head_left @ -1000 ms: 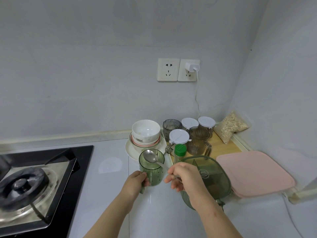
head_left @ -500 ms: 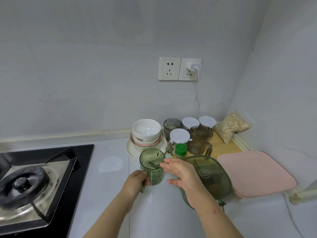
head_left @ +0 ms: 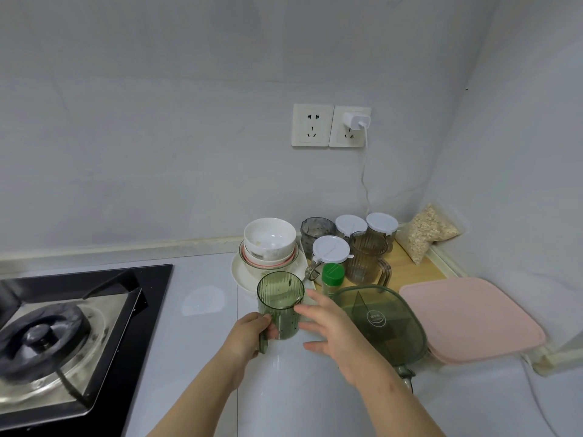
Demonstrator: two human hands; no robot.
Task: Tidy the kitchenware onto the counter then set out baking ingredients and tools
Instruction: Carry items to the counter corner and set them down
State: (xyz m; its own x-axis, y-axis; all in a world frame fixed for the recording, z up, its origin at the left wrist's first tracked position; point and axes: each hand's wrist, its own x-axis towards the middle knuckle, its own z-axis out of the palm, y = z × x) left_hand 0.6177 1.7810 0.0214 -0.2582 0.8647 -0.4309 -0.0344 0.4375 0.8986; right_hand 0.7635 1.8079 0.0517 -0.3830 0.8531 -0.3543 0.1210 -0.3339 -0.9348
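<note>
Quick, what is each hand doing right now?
Left hand: closed around the green cup, by its handle.
Right hand: open, fingers spread beside the cup, holding nothing.

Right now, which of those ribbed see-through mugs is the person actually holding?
The green ribbed mug at the front, gripped at its handle by the left hand. The two greyish ribbed mugs stand untouched behind, among the white-lidded jars.

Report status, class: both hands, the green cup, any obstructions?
Left hand gripping green cup by its handle. Right hand open beside it. Cup upright on counter. Stacked bowls close behind.
</note>
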